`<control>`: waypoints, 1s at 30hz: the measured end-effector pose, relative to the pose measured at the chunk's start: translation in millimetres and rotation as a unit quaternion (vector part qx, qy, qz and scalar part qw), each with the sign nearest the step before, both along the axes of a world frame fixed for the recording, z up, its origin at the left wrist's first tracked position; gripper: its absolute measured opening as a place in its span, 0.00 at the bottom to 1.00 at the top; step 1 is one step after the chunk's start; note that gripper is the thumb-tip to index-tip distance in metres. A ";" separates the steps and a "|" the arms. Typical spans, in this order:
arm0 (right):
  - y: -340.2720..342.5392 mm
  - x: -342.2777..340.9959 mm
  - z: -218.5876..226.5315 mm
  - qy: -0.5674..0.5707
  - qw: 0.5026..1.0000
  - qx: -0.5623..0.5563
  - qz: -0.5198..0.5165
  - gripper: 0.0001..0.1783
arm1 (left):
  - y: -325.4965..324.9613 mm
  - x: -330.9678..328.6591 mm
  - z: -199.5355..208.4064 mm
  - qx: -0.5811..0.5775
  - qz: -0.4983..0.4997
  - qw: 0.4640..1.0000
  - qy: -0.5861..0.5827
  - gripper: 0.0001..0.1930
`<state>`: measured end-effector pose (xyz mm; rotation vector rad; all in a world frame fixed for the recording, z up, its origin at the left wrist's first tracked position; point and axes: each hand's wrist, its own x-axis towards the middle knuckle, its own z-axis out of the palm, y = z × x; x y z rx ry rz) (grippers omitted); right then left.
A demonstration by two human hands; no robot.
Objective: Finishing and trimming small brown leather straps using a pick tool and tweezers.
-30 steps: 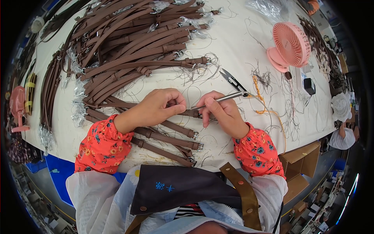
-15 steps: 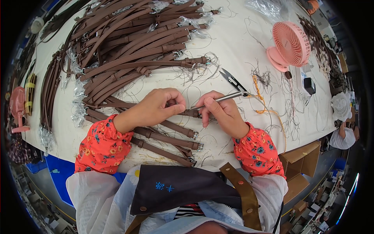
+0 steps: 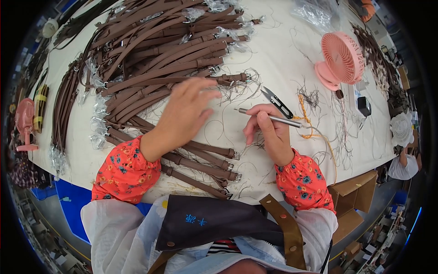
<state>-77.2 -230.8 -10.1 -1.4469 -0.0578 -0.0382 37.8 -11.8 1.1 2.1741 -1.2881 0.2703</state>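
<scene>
A slim silver pen-shaped tool (image 3: 285,120) with a thin cord at its rear end is held in my right hand (image 3: 270,130), its narrow tip pointing left. My left hand (image 3: 180,114) hovers over the brown belts with its fingers spread and nothing in them, slightly blurred. Just beyond my left fingertips lies a brown belt end (image 3: 237,77) with a buckle, among loose dark threads. Below my left wrist several buckled belts (image 3: 200,160) lie side by side, their buckles toward the right. Black thread snips (image 3: 277,102) rest just beyond my right hand.
A big heap of brown belts (image 3: 159,55) with plastic-wrapped buckles covers the far left. A pink fan (image 3: 340,59) stands at the far right, near an orange cord (image 3: 305,112) and thread scraps. Another pink fan (image 3: 25,119) is at the left edge. A cardboard box (image 3: 351,196) sits below the table edge.
My left hand has moved up and away from the belt near the tool, and its fingers have spread. My right hand has drawn slightly right with the tool, whose tip has lifted.
</scene>
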 end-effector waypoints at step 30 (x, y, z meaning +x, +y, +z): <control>3.2 5.9 -7.3 -0.009 0.993 -0.117 -0.025 0.07 | 61.3 46.9 65.9 -0.003 0.243 0.970 0.003 0.08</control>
